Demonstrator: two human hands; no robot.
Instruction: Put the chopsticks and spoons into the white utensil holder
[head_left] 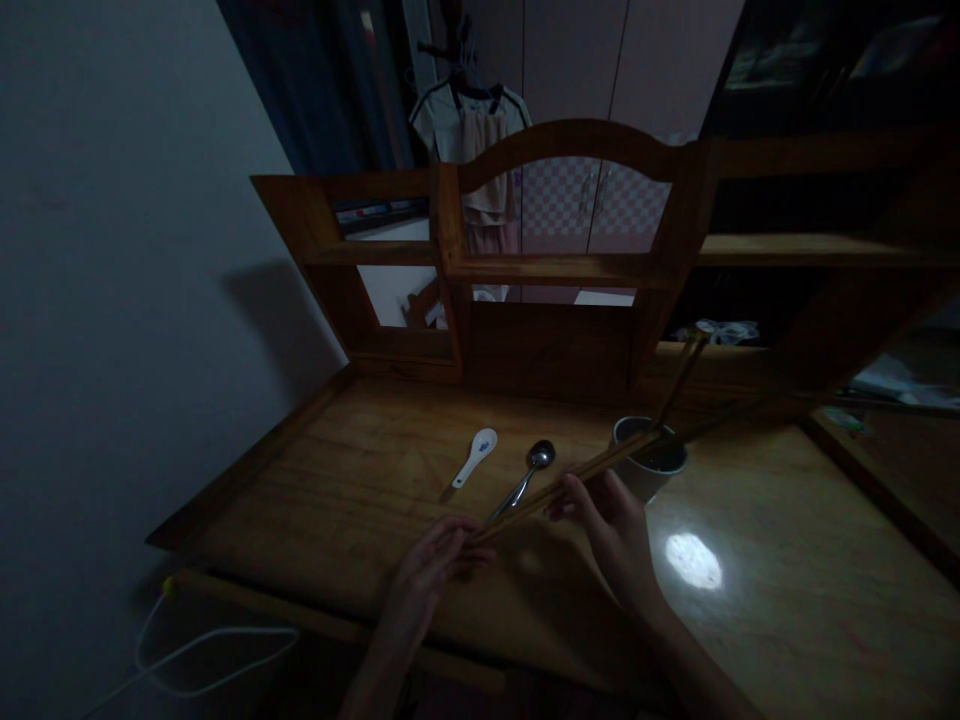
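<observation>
Holding step, as I judge remotely: chopsticks point(616, 456), slanting above the table point(330, 470), pinched by right hand point(611, 530); left hand point(431, 572) at their near ends, its closure unclear to me. Next move calls for clearance at the cup point(649, 486), stick point(677, 385) leaning inside. Beyond: metal spoon point(539, 456), white spoon point(474, 460).

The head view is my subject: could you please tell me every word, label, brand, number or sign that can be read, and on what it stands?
None can be read.
White spoon: a blue mark in the bowl, too small to tell what it is.
Long sticks: no lettering can be made out.
Container: no lettering shows on its visible side.
</observation>
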